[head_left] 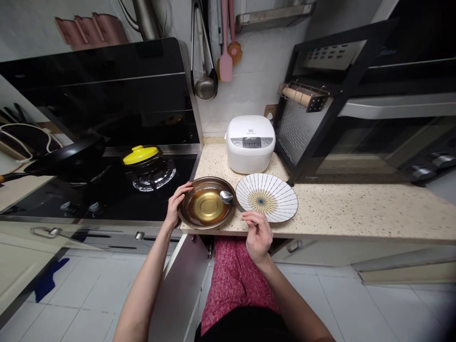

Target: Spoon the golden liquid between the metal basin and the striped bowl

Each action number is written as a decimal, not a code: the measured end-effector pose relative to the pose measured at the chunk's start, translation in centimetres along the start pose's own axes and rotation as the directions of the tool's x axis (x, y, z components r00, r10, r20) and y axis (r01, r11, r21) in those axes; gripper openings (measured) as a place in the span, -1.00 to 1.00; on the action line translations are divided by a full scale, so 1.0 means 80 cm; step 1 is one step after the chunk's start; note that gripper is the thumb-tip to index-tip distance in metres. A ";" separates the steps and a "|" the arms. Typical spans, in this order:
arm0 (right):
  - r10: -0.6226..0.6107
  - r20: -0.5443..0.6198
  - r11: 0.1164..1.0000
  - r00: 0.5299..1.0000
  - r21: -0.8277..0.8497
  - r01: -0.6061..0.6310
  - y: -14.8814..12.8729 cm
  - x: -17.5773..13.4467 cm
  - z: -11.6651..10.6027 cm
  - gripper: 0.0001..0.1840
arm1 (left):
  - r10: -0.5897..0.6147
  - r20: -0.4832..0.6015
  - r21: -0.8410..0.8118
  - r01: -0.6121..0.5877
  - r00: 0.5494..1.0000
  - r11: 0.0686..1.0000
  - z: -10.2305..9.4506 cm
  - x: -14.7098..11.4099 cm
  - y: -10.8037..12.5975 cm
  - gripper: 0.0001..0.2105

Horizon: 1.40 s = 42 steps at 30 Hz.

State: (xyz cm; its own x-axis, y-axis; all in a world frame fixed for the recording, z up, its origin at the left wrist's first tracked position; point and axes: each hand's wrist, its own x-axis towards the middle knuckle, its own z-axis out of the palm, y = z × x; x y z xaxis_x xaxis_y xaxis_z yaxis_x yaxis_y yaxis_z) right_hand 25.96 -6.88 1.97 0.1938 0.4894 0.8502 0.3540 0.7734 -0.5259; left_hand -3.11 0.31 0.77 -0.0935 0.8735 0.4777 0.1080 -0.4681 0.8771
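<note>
At the front edge of your table (356, 209): the metal basin (210, 179), with the stove (117, 209) toward nine o'clock and the striped plate (266, 197) just beside it at three.
Spoon (226, 197): its head shows inside the basin's three-o'clock rim; you cannot tell whether it touches the wall.
Right hand (259, 232): nearer the spoon, your grip pinches its handle; the head lies toward half past ten, the long axis along that line.
Left hand (175, 204): your fingers lie over the basin's rim near ten o'clock; how firmly they close, you cannot tell.
Rice cooker (250, 147): stands at one o'clock, behind basin and plate.
Room: table runs past the plate toward three o'clock.
</note>
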 end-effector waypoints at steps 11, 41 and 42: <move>0.069 0.101 0.996 0.992 0.051 -0.074 0.005 -0.015 0.030 -0.79 | -0.038 0.000 0.022 0.038 0.999 0.999 -0.003 0.000 -0.003 -0.65; 0.328 0.087 0.924 0.941 0.176 -0.339 0.012 -0.037 0.049 -0.78 | -0.041 0.011 0.039 0.041 0.999 0.998 -0.003 -0.002 0.000 -0.67; 0.329 0.086 0.924 0.941 0.176 -0.339 0.012 -0.037 0.049 -0.78 | -0.044 0.010 0.039 0.043 0.999 0.998 -0.002 -0.002 0.001 -0.67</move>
State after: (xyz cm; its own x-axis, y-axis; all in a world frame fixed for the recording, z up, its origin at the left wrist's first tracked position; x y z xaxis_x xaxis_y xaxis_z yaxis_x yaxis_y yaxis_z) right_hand 22.18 -5.99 -1.14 0.2194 0.7493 0.6249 0.1001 0.6198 -0.7783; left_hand -3.28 0.14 0.76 -0.0879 0.8945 0.4383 0.1424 -0.4242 0.8943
